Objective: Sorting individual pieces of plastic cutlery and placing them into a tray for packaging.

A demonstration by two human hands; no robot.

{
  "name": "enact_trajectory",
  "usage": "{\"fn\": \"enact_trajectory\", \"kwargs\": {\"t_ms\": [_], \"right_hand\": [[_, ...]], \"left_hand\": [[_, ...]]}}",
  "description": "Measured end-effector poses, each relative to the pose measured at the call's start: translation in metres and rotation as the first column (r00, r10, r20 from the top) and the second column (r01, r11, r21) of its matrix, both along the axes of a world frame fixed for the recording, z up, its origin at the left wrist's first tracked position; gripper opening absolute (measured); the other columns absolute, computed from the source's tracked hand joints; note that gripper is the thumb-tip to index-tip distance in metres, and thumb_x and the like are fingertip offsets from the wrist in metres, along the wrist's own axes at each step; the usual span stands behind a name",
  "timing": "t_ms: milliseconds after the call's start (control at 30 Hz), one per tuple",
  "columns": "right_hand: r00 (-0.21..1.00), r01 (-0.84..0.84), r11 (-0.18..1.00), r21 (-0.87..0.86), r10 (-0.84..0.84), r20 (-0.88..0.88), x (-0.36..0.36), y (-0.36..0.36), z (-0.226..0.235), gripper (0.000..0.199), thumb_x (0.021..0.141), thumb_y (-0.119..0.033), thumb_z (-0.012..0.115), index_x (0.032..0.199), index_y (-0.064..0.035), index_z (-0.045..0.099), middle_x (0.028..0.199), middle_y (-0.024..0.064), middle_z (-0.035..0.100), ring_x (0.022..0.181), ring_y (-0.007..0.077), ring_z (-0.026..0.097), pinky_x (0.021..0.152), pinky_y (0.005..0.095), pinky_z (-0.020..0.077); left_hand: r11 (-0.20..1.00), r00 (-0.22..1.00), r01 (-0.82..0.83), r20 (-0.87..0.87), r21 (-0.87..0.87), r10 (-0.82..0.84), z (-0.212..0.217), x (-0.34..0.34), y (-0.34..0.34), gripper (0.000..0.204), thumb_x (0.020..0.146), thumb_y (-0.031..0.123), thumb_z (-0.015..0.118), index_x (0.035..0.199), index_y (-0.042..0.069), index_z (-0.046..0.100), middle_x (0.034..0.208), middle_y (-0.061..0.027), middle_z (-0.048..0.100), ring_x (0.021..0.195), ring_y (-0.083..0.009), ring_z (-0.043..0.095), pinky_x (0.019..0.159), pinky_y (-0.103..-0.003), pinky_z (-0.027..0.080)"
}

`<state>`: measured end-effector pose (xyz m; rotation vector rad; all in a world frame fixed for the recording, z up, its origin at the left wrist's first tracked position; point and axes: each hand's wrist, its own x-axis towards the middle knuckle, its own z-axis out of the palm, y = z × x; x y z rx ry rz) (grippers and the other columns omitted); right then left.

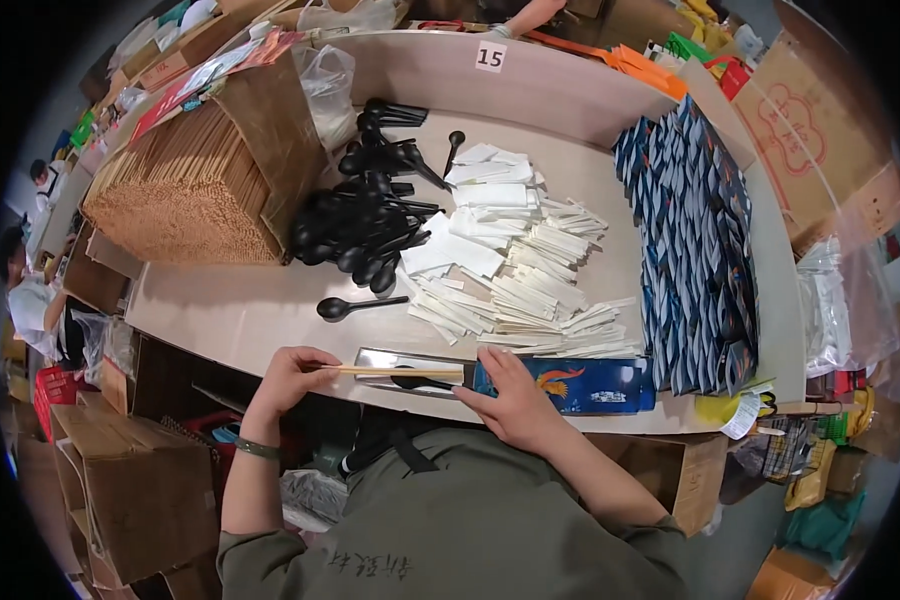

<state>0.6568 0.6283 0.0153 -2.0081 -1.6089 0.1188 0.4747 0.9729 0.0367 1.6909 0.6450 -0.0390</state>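
Pale beige worktable with rounded front edge and raised back wall, evenly lit. Left of the table: brown cardboard boxes and a red plastic crate, stacked low. Right of the table: large cardboard carton and clear plastic bags. Beyond its back wall: orange bags.

A pair of pale wooden chopsticks lies level over a black plastic spoon on a shiny metal tray, their tips entering a long blue paper sleeve lying flat at the bench's near edge.
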Motion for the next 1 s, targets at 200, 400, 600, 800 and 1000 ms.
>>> {"fn": "enact_trajectory", "kwargs": {"t_ms": [200,400,600,800,1000], "right_hand": [[0.997,0.04,0.999,0.028,-0.041,0.07,-0.007,-0.003,0.002,0.043,0.081,-0.01,0.07,0.122,-0.0213,0.069,0.138,0.0284,0.051,0.127,0.0465,0.05,0.107,0.0514,0.0423],[0.999,-0.043,0.996,0.074,0.044,-0.013,-0.02,0.016,-0.01,0.058,0.072,-0.017,0.079,0.124,-0.0044,0.056,0.132,0.0287,0.051,0.119,0.0438,0.053,0.1,0.0493,0.0457],[0.992,0.103,0.994,0.021,-0.105,0.073,-0.022,0.015,0.0,0.052,0.072,-0.02,0.079,0.115,-0.002,0.056,0.13,0.0278,0.052,0.121,0.0435,0.051,0.102,0.0491,0.0434],[0.995,0.068,0.997,0.048,-0.072,0.076,-0.009,0.013,-0.019,0.044,0.073,-0.016,0.076,0.11,-0.0016,0.058,0.127,0.0219,0.056,0.117,0.0399,0.055,0.1,0.0488,0.0463],[0.996,-0.067,0.996,0.059,0.063,0.057,-0.012,0.013,0.033,0.049,0.077,-0.015,0.073,0.125,-0.0142,0.062,0.091,0.0143,0.054,0.082,0.0341,0.058,0.07,0.045,0.048]], "left_hand": [[0.879,0.993,0.114,-0.061,0.463,-0.096,0.001,0.014,-0.023,0.019,0.084,0.013,0.08,0.094,-0.002,0.075,0.077,-0.0087,0.072,0.072,-0.0102,0.065,0.067,-0.027,0.053],[0.682,0.997,-0.023,0.069,0.731,-0.039,-0.009,0.043,-0.11,0.037,0.075,0.026,0.085,0.093,0.001,0.065,0.093,-0.0145,0.063,0.089,-0.034,0.061,0.077,-0.043,0.05],[0.731,0.994,-0.093,0.103,0.676,0.032,-0.022,0.054,-0.113,0.039,0.072,0.02,0.084,0.098,0.001,0.061,0.097,-0.0164,0.06,0.095,-0.0356,0.059,0.082,-0.044,0.05],[0.948,0.935,0.292,0.169,0.125,-0.311,-0.04,0.079,-0.164,0.045,0.082,0.024,0.075,0.119,0.001,0.062,0.101,-0.0154,0.067,0.09,-0.0224,0.066,0.08,-0.033,0.053],[0.422,0.846,-0.005,0.229,0.907,-0.481,0.03,0.049,-0.119,0.066,0.075,0.033,0.083,0.127,0.004,0.056,0.106,-0.0169,0.063,0.1,-0.0357,0.062,0.087,-0.044,0.051]]}}
